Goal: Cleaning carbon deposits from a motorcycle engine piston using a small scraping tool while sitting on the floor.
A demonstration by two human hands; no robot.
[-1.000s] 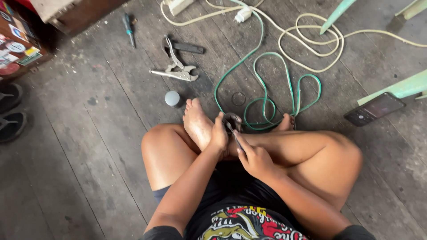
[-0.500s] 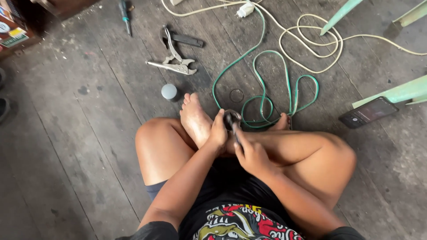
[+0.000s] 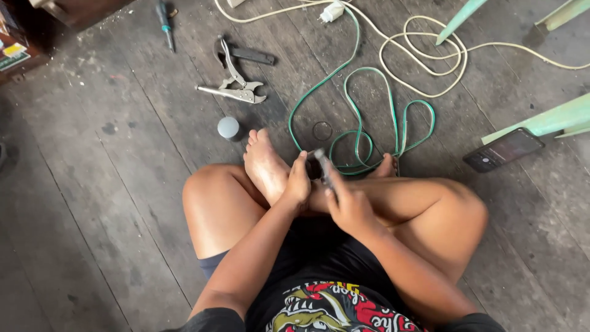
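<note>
Head view, seated person, legs crossed on plank floor (image 3: 110, 203). Left hand (image 3: 297, 184) pinched a small dark fitting (image 3: 313, 166) over the ankles, at the green cable (image 3: 369, 117) end; right hand (image 3: 347, 203) clasped a thin tool (image 3: 324, 169) against it. Step judged: working the fitting; next calls for steady pressure. Locking pliers (image 3: 236, 91) lay apart.

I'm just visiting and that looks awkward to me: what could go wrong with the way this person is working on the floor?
The slim dark tool in the right hand works just above bare legs and beside the left hand; a slip might jab skin. The looped green cable lies by the feet and could snag.
</note>
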